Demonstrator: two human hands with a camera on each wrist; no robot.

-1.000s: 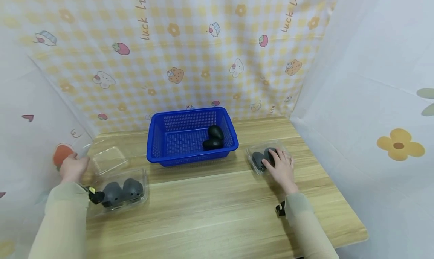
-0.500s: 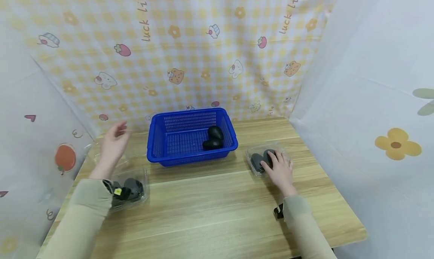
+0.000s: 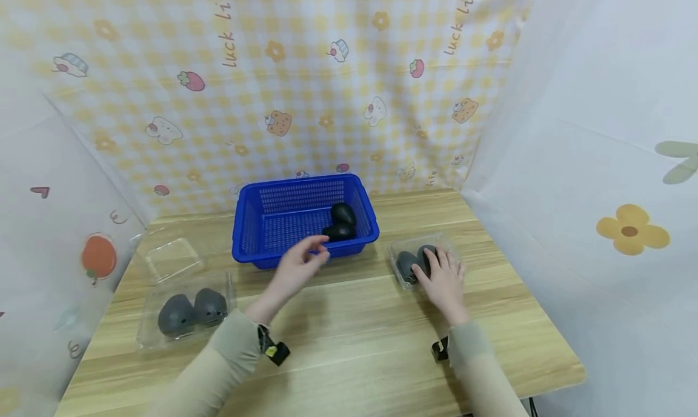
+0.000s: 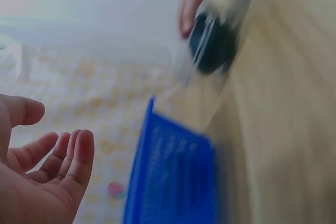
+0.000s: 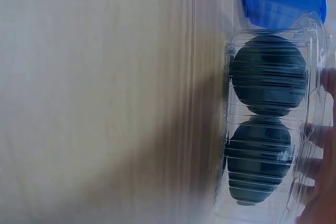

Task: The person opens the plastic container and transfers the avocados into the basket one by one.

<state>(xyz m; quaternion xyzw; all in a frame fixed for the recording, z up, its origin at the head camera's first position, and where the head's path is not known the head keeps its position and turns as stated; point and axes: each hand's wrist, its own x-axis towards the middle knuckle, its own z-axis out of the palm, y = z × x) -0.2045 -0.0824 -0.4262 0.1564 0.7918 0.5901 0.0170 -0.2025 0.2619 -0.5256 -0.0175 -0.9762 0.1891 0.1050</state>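
My left hand (image 3: 297,265) hovers at the near side of a blue plastic basket (image 3: 243,226), its fingers loosely bent around nothing. In the left wrist view that hand's palm and spread fingers show bare. Inside the basket, two dark avocados (image 3: 343,214) lie at the right end. On the right, my right hand (image 3: 444,277) rests over a clear plastic box (image 3: 394,260), fingers spread on or close to the farther of its two avocados (image 3: 407,265). The right wrist view shows both avocados (image 5: 268,74) through the ribbed plastic wall; its fingertips are partly out of view.
At the left stands another clear plastic box (image 3: 147,326) with two greyish avocados (image 3: 177,316) in it. Its clear lid (image 3: 173,259) lies folded back behind. Patterned cloth (image 3: 311,83) hangs behind the wooden table (image 3: 349,356).
My left hand has swung from the lid at the far left, across and rightward, to the front of the basket. The right hand has stayed on the right box.
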